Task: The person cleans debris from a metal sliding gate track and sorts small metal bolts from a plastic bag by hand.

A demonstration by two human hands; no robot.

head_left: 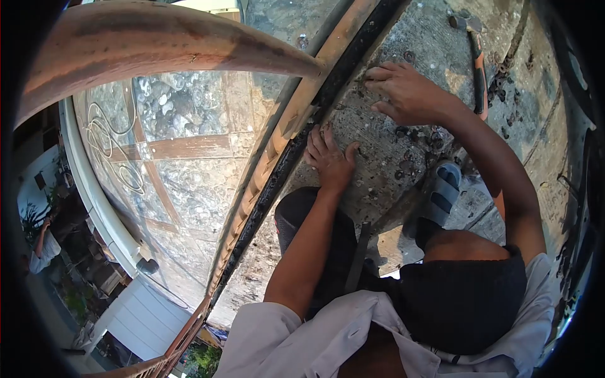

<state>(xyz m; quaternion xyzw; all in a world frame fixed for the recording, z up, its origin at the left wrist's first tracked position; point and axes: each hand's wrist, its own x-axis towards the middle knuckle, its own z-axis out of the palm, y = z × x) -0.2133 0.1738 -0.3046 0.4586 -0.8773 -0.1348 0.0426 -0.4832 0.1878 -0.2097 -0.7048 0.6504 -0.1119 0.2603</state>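
Observation:
My left hand (332,162) lies with its fingers spread, the fingertips at the edge of a long black metal bar (296,150) and the thumb out to the side over the concrete (359,135). Further up, my right hand (408,93) reaches in from the right, low over the same concrete. Its fingers are partly bent, with the thumb apart from them, and nothing shows between them. Small dark rusty bits (406,167) are scattered around both hands. A hammer (478,69) with an orange and black handle rests on the concrete to the right of my right hand.
A thick rusty pipe (189,39) crosses the upper left and meets a rusty rail (287,120) beside the black bar. Coiled pale cable (110,135) lies on the paved floor beyond. My sandalled foot (444,189) is close by. Another person (45,249) appears at far left.

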